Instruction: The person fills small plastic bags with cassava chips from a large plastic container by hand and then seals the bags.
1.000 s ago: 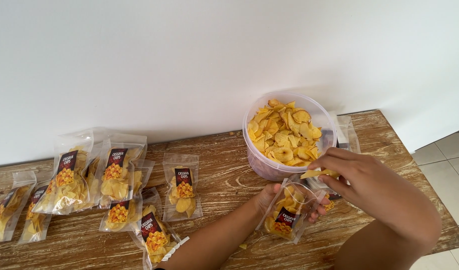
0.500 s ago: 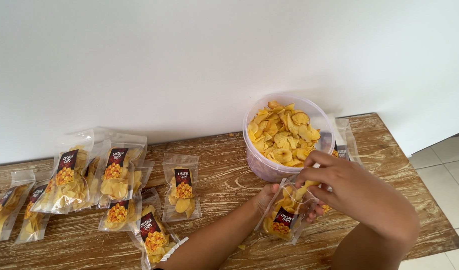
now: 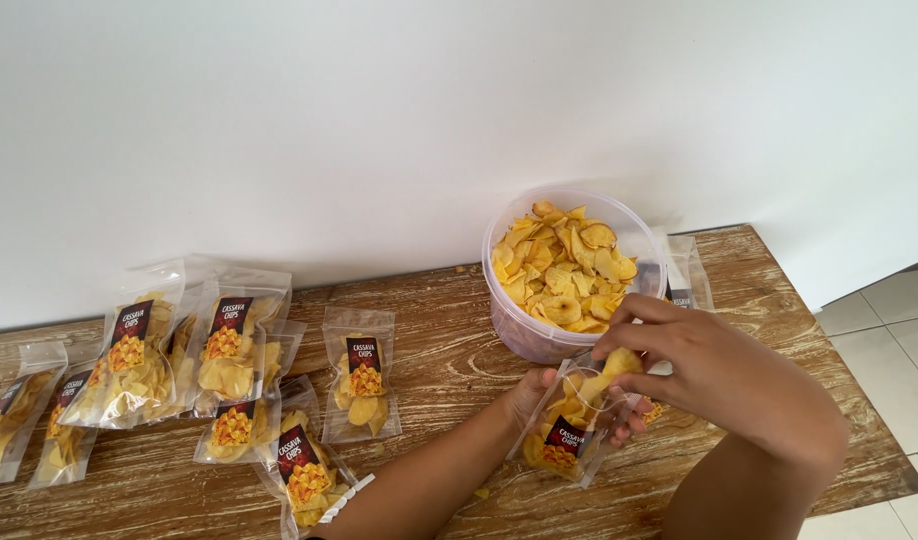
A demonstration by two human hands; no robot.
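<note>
The left hand (image 3: 535, 392) was closed around the back of a small clear plastic pouch with a dark label (image 3: 571, 430), holding it tilted just above the weathered wooden table (image 3: 449, 360), directly in front of the tub. Its fingers were mostly hidden behind the pouch; only the thumb side and some fingertips at the pouch's right edge showed. The pouch was partly filled with yellow chips.

The right hand (image 3: 704, 365) was curled over the pouch's open mouth, thumb and fingertips pinched on a single yellow chip (image 3: 622, 361) at the opening.

The round translucent plastic tub (image 3: 519, 330) stood just behind both hands, near the white wall (image 3: 379, 130), heaped with loose yellow chips (image 3: 564, 265). A flat clear pouch (image 3: 684, 275) lay tucked behind the tub on its right.

To the left, well apart from the hands, filled pouches of the same kind lay on the table: one alone (image 3: 361, 385), a leaning cluster (image 3: 179, 345) near the wall, and another at the front edge (image 3: 304, 475). Pale tiled floor (image 3: 884, 340) showed at the right.
</note>
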